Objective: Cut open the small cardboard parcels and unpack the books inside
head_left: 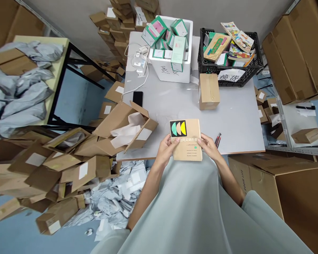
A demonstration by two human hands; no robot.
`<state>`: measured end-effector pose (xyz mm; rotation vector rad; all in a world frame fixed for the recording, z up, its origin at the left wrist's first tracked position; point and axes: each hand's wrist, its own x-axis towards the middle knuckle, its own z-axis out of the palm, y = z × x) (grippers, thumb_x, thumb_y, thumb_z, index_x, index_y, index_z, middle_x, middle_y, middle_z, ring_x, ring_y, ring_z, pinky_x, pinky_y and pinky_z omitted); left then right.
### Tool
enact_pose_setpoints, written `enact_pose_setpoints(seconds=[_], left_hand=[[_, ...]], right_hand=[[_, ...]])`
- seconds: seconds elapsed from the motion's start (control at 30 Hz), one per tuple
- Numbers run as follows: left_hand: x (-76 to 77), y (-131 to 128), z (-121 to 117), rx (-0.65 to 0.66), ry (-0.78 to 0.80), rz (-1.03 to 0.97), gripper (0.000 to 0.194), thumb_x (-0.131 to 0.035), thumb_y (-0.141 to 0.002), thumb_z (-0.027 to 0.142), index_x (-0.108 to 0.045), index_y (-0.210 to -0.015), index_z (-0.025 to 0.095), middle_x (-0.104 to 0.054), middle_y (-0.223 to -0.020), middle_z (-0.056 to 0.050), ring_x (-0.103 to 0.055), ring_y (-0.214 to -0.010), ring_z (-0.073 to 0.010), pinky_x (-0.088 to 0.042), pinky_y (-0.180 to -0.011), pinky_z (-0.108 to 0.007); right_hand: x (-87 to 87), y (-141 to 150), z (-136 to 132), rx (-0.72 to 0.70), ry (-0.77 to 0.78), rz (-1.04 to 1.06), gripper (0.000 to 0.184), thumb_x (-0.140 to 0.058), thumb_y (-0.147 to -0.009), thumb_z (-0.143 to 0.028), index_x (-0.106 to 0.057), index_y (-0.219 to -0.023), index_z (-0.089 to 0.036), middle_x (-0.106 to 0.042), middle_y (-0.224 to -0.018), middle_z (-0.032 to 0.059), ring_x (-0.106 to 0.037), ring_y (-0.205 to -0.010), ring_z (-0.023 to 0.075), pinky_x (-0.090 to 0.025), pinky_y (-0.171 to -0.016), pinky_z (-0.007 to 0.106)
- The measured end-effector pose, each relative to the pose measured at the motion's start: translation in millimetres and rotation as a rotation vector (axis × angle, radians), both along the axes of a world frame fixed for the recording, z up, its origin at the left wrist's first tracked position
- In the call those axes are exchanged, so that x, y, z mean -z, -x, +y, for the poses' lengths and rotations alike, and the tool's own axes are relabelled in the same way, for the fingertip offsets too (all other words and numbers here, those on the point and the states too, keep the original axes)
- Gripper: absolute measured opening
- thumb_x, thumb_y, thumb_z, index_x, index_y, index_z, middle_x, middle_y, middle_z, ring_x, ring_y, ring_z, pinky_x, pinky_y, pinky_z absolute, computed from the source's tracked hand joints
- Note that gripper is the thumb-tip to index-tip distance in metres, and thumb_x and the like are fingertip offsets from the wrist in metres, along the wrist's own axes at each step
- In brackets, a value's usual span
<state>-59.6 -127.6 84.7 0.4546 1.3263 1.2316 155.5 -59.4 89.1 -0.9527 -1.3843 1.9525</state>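
A tan paperback book (187, 148) with green, pink and yellow half-round shapes on its cover is held upright-facing at the table's front edge. My left hand (166, 148) grips its left side, thumb on the cover. On the opposite side my right hand (208, 145) pinches the book's edge, also thumb in front. The fingers behind the book are hidden. Just right of my right hand lie a couple of pens (217, 140). To the left of my left hand, an opened cardboard box (113, 121) with white paper inside lies tilted on the table corner.
On the table (172, 100) stand a white foam box (171, 72) of green-and-white cartons, a black crate (230, 65) of books, a closed small carton (209, 92) and a black phone (138, 98). Opened boxes (50, 158) and grey plastic bags (113, 194) pile up at left.
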Motion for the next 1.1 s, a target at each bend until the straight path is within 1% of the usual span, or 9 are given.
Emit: enact_pose_setpoints(seconds=[0.1, 0.23, 0.3, 0.37, 0.47, 0.6, 0.77, 0.9, 1.1], left_hand=[[11.0, -3, 1, 0.010, -0.044, 0.154, 0.066, -0.090, -0.081, 0.068, -0.071, -0.122, 0.019, -0.081, -0.126, -0.013, -0.077, -0.116, -0.0305, -0.062, -0.102, -0.041], [25.2, -11, 0, -0.027, -0.104, 0.343, 0.091, -0.094, -0.078, 0.065, -0.055, -0.148, 0.024, -0.068, -0.149, -0.017, -0.066, -0.140, -0.0332, -0.051, -0.121, -0.049], [29.0, -14, -2, -0.057, -0.113, 0.417, 0.097, -0.096, -0.075, 0.063, -0.048, -0.150, 0.026, -0.063, -0.151, -0.016, -0.062, -0.143, -0.0325, -0.049, -0.122, -0.049], [30.4, -17, -5, -0.050, -0.101, 0.440, 0.092, -0.097, -0.072, 0.062, -0.049, -0.142, 0.028, -0.063, -0.145, -0.014, -0.063, -0.139, -0.0318, -0.051, -0.119, -0.048], [29.7, -16, -8, 0.003, -0.036, 0.377, 0.087, -0.098, -0.066, 0.062, -0.050, -0.130, 0.028, -0.063, -0.135, -0.010, -0.065, -0.130, -0.0310, -0.055, -0.110, -0.045], [27.1, -11, -10, 0.068, 0.041, 0.255, 0.076, -0.095, -0.068, 0.059, -0.051, -0.123, 0.028, -0.063, -0.130, -0.007, -0.064, -0.127, -0.0284, -0.054, -0.102, -0.039], [24.2, -1, -8, 0.049, 0.008, 0.149, 0.064, -0.093, -0.069, 0.051, -0.058, -0.116, 0.027, -0.067, -0.124, -0.006, -0.065, -0.122, -0.0271, -0.053, -0.100, -0.035], [22.2, 7, -7, 0.083, 0.001, 0.052, 0.061, -0.093, -0.068, 0.053, -0.062, -0.114, 0.026, -0.070, -0.124, -0.007, -0.068, -0.119, -0.0275, -0.055, -0.099, -0.036], [19.8, 14, -9, -0.023, 0.071, -0.028, 0.052, -0.089, -0.068, 0.056, -0.070, -0.103, 0.022, -0.078, -0.106, -0.007, -0.075, -0.106, -0.0303, -0.059, -0.092, -0.038]], right_hand=[[-1.3, 0, -1, -0.071, -0.002, 0.029, 0.066, -0.070, -0.101, -0.072, -0.073, -0.145, -0.023, -0.080, -0.132, 0.0099, -0.073, -0.129, 0.0311, -0.065, -0.102, 0.039], [4.2, 6, -7, -0.103, 0.059, 0.040, 0.072, -0.070, -0.102, -0.072, -0.065, -0.158, -0.027, -0.076, -0.145, 0.0080, -0.071, -0.134, 0.0304, -0.068, -0.098, 0.038], [7.9, 8, -11, -0.097, 0.080, 0.031, 0.074, -0.067, -0.102, -0.074, -0.063, -0.161, -0.029, -0.072, -0.153, 0.0072, -0.072, -0.134, 0.0301, -0.069, -0.097, 0.038], [10.3, 10, -14, -0.095, 0.097, 0.017, 0.075, -0.062, -0.103, -0.077, -0.062, -0.163, -0.031, -0.066, -0.161, 0.0063, -0.071, -0.135, 0.0305, -0.070, -0.097, 0.039], [11.4, 14, -17, -0.092, 0.099, 0.000, 0.078, -0.065, -0.102, -0.077, -0.059, -0.166, -0.033, -0.060, -0.169, 0.0055, -0.069, -0.137, 0.0318, -0.071, -0.096, 0.041], [12.2, 19, -17, -0.085, 0.081, -0.022, 0.081, -0.074, -0.097, -0.073, -0.059, -0.166, -0.033, -0.059, -0.170, 0.0063, -0.074, -0.128, 0.0295, -0.071, -0.096, 0.041], [13.5, 25, -18, -0.075, 0.071, -0.040, 0.076, -0.080, -0.095, -0.065, -0.065, -0.161, -0.031, -0.066, -0.161, 0.0087, -0.078, -0.110, 0.0232, -0.071, -0.090, 0.037], [11.4, 32, -18, -0.046, 0.086, -0.071, 0.073, -0.086, -0.092, -0.060, -0.069, -0.154, -0.026, -0.073, -0.149, 0.0110, -0.078, -0.111, 0.0226, -0.070, -0.089, 0.033], [7.0, 35, -12, -0.001, 0.065, -0.084, 0.071, -0.090, -0.088, -0.055, -0.071, -0.149, -0.025, -0.074, -0.147, 0.0102, -0.078, -0.112, 0.0248, -0.069, -0.092, 0.034]])
